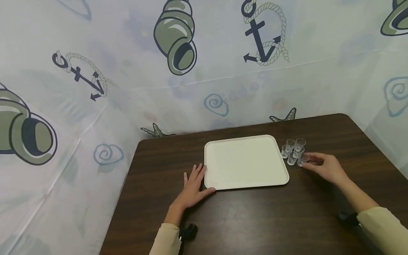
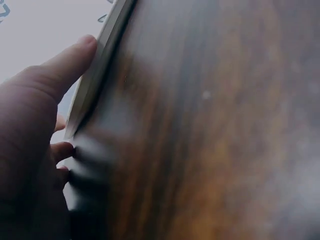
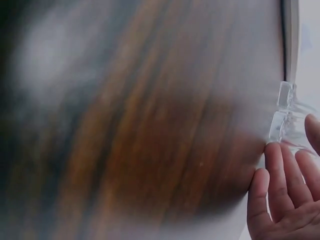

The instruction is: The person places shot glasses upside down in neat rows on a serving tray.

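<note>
A cream-white rectangular tray (image 1: 245,163) lies flat on the dark wooden table. My left hand (image 1: 192,187) is at its near left corner, fingers straight and spread along the left side, thumb on the front edge. In the left wrist view the thumb (image 2: 72,62) rests against the tray's rim (image 2: 92,85). Several small clear shot glasses (image 1: 290,143) stand bunched just off the tray's right side. My right hand (image 1: 328,168) holds the nearest shot glass (image 1: 301,162) between thumb and fingers. In the right wrist view its fingers (image 3: 277,175) reach that glass's base.
The brown wood-grain table (image 1: 251,219) has a rounded far right corner. Behind it and to the sides hangs a pale curtain (image 1: 137,53) printed with shells, anchors and starfish. A dark wrist camera (image 1: 189,232) sits by the left sleeve, another (image 1: 348,217) by the right.
</note>
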`<action>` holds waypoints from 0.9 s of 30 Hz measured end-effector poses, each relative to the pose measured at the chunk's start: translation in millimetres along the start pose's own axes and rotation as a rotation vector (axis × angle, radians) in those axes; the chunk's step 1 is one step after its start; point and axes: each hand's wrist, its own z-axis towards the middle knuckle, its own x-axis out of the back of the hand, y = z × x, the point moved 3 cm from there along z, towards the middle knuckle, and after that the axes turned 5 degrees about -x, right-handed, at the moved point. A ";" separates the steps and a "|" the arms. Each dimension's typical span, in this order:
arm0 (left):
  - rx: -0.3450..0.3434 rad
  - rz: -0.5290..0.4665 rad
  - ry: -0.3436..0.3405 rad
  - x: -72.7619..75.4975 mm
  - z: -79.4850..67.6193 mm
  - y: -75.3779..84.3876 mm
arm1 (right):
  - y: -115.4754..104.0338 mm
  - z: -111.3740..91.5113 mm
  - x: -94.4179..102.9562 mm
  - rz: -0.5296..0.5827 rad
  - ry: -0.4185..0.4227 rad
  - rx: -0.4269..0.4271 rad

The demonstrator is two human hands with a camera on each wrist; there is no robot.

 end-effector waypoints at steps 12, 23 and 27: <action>0.022 0.008 -0.062 0.4 3.5 0.7 | 1.0 0.9 -1.6 0.005 -0.008 -0.032; 0.046 0.004 -0.046 0.9 3.7 0.5 | -0.8 -1.7 -0.5 0.007 -0.007 -0.019; 0.047 -0.018 -0.033 1.1 3.9 0.5 | -2.4 -3.4 2.5 0.003 -0.005 -0.020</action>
